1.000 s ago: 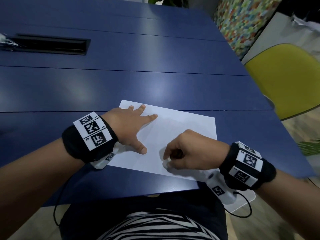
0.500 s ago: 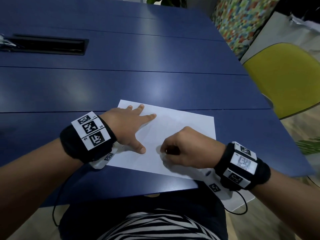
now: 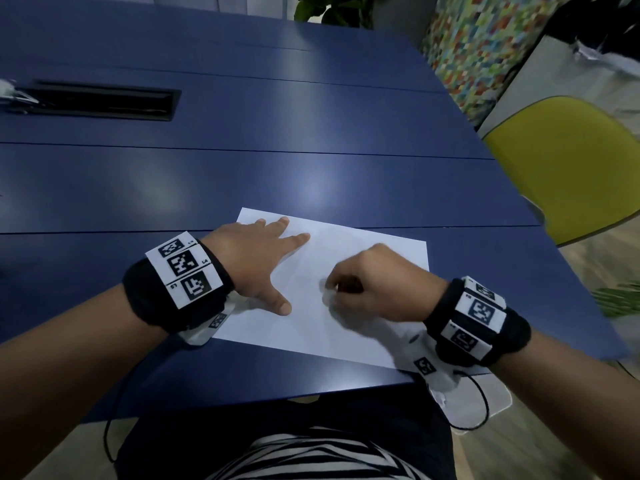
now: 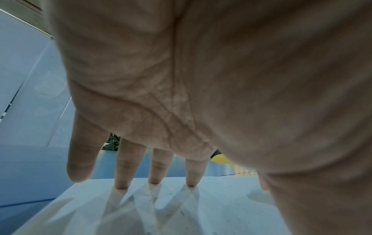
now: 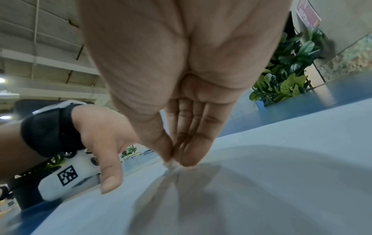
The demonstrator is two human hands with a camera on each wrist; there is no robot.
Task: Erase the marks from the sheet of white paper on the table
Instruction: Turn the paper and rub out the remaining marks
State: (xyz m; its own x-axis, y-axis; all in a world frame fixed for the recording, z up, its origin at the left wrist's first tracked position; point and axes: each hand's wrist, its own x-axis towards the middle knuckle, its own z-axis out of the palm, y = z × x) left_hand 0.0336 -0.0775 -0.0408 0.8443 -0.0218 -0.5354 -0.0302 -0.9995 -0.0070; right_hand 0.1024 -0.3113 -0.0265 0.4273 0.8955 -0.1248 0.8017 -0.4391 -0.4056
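Since the earlier frames the right hand (image 3: 377, 285) has been carried a little toward the left across the sheet of white paper (image 3: 363, 251), while the left hand (image 3: 256, 261) has stayed flat in the same place. The sheet lies on the blue table (image 3: 277, 168), close to its near edge, directly in front of the person. The left hand is spread, palm down, with its fingertips (image 4: 154, 181) pressed straight on the far-left part of the sheet and the thumb laid out toward the sheet's middle. The right hand is bunched, its thumb and fingers pressed together at the tips over the sheet's middle, just right of the left thumb. In the right wrist view something small and pale (image 5: 171, 164) is seen at the pinched tips, touching the paper, but it is too blurred to be identified. Faint grey specks are seen on the sheet in the left wrist view. A yellow chair (image 3: 568, 168) stands at the table's right, and a dark slot (image 3: 100, 102) is set into the far-left tabletop.
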